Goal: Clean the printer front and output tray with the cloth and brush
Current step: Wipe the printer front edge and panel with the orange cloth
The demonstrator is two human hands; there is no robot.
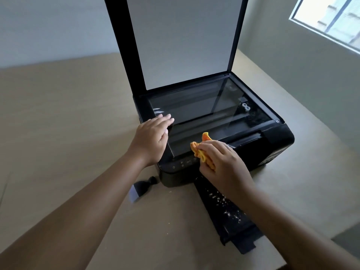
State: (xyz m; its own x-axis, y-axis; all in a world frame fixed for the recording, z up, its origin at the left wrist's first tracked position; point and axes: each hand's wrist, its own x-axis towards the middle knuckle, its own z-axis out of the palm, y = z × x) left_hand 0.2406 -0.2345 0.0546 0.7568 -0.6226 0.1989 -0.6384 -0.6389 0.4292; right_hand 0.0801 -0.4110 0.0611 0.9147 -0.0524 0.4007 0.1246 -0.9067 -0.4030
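Tabletop printer [276,141]: output tray [243,236] holds white crumbs [224,201].

Pale grey-green walls [292,61] meeting in a corner. Bright window [331,20] high on the right, casting daylight. Light wood-grain bench [68,114] running back to the walls.

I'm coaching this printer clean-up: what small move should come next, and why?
Probably slide the right hand with the orange cloth along the control strip, while the left hand steadies the printer. White crumbs on the output tray suit the brush afterwards.
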